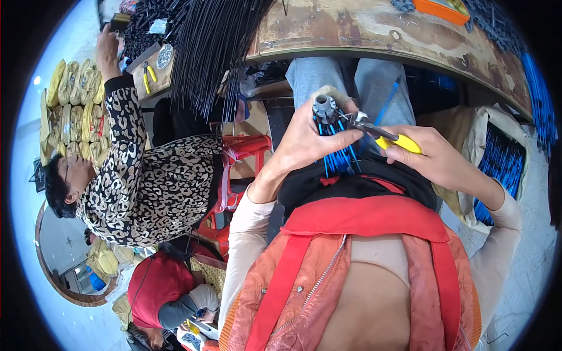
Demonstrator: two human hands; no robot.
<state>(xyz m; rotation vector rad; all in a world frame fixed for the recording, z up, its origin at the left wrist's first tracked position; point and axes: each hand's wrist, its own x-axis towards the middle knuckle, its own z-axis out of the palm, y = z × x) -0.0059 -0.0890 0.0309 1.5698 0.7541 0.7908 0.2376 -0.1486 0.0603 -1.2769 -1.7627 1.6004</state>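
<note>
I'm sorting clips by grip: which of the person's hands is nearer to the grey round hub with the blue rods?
Left. The left hand wraps the blue rods just below the grey hub; the right hand sits off to the side, holding yellow-handled pliers.

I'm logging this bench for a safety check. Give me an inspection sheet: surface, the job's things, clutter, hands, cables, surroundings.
Surface: worn wooden bench, stained and scuffed.
Job's things: grey hub with blue ribs hanging from it; yellow-handled pliers, tip at the hub.
Clutter: orange tray on the bench; black rods fanned over its left end.
Hands: left hand grips the hub; right hand holds the pliers.
Cables: nothing seen.
Surroundings: co-worker in a leopard-print top at the left; more blue ribs in a sack at the right; yellow bundles stacked far left.
</note>
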